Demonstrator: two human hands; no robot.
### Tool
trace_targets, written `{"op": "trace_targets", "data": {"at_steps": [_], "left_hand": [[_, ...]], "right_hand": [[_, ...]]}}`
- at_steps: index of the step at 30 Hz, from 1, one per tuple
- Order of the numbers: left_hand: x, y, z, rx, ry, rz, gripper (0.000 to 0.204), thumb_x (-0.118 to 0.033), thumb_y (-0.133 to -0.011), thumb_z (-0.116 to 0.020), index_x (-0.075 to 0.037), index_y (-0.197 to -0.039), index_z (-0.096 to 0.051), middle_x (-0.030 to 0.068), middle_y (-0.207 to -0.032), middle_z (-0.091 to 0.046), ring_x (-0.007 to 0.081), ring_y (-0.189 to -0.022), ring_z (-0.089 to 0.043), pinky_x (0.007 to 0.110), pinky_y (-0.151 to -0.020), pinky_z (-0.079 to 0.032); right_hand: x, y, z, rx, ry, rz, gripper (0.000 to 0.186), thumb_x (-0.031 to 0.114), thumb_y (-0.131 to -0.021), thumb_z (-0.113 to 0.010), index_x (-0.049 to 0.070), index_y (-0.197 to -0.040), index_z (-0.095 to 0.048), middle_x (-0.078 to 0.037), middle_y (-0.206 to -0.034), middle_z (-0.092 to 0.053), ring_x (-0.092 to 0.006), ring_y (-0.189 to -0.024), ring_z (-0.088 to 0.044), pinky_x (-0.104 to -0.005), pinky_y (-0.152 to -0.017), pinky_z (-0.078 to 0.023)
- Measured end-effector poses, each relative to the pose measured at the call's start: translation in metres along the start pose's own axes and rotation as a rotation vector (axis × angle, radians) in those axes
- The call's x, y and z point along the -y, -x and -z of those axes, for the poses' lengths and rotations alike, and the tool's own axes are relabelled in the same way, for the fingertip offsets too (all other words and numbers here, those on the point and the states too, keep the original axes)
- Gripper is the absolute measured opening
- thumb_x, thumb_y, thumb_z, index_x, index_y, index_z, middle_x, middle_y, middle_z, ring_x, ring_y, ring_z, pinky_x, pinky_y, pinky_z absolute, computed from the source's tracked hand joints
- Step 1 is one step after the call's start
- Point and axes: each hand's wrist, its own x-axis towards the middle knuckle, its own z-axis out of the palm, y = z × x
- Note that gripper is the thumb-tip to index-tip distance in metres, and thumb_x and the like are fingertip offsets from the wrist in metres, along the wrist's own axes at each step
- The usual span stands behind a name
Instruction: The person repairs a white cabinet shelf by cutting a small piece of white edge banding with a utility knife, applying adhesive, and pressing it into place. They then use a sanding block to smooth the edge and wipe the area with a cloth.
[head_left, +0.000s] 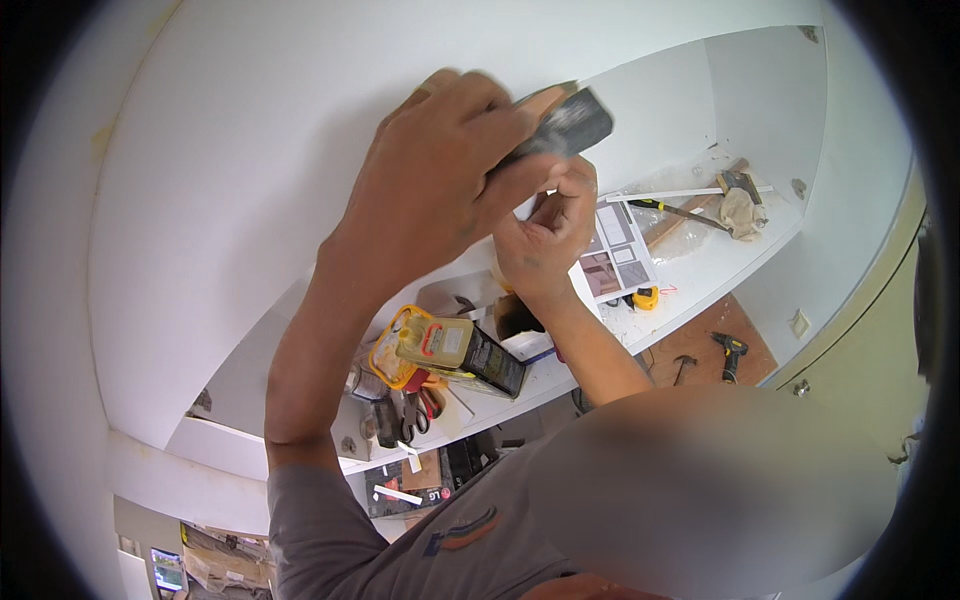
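Up at the white panel, my left hand (445, 165) is closed around a dark grey block (578, 122) with whitish dust on its face. A tan edge shows along the block beside my fingers; its exact kind I cannot make out. Just below, my right hand (548, 232) has its fingers curled together close under the block. Whether they touch it or hold something small is hidden. Both arms are raised above a white shelf (590, 345). Behind and below my hands stands a rectangular tin (445, 342) next to a yellow-rimmed tub (390, 350).
Scissors (413, 418) lie near the tub. Printed sheets (618, 250), a yellow tape measure (647, 298) and a long tool with a yellow-black handle (690, 214) lie on the shelf at right. Lower down are a hammer (685, 366) and a cordless drill (731, 355).
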Motion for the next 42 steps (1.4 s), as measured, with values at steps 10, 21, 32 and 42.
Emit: {"op": "trace_targets", "data": {"at_steps": [10, 21, 32, 42], "left_hand": [[0.002, 0.010, 0.012, 0.024, 0.035, 0.048, 0.027, -0.021, -0.086, -0.083, -0.003, -0.105, -0.075, 0.0108, -0.097, -0.070, 0.0273, -0.084, -0.068, 0.037, -0.069, -0.054], [-0.003, 0.011, 0.009, -0.001, -0.030, 0.017, 0.025, -0.016, -0.085, -0.083, -0.005, -0.106, -0.075, 0.0085, -0.101, -0.070, 0.0251, -0.084, -0.067, 0.036, -0.071, -0.054], [0.012, 0.013, 0.111, -0.836, -0.156, 0.353, 0.038, -0.034, -0.095, -0.073, 0.000, -0.113, -0.077, 0.0071, -0.103, -0.076, 0.0205, -0.084, -0.070, 0.028, -0.073, -0.054], [-0.036, 0.187, 0.059, -0.760, 0.201, 0.699, 0.074, -0.062, -0.083, -0.082, 0.007, -0.109, -0.075, 0.0178, -0.103, -0.073, 0.0212, -0.092, -0.066, 0.031, -0.081, -0.050]], "right_hand": [[0.002, -0.004, 0.000, 0.000, -0.042, 0.017, 0.047, -0.007, -0.072, -0.090, 0.006, -0.103, -0.057, -0.016, -0.121, -0.059, -0.0247, -0.107, -0.062, -0.0327, -0.082, -0.054], [0.003, -0.002, 0.002, -0.026, -0.050, -0.039, 0.051, -0.008, -0.066, -0.089, 0.006, -0.104, -0.058, -0.018, -0.117, -0.065, -0.0284, -0.105, -0.063, -0.0345, -0.082, -0.053], [0.005, -0.004, 0.001, 0.099, 0.065, -0.020, 0.054, -0.008, -0.079, -0.087, 0.007, -0.115, -0.050, -0.020, -0.134, -0.053, -0.0237, -0.124, -0.057, -0.0359, -0.102, -0.052], [0.022, -0.023, 0.000, 0.065, 0.159, 0.029, 0.042, 0.009, -0.084, -0.089, 0.004, -0.112, -0.058, -0.017, -0.122, -0.062, -0.0276, -0.109, -0.061, -0.0382, -0.093, -0.050]]}}
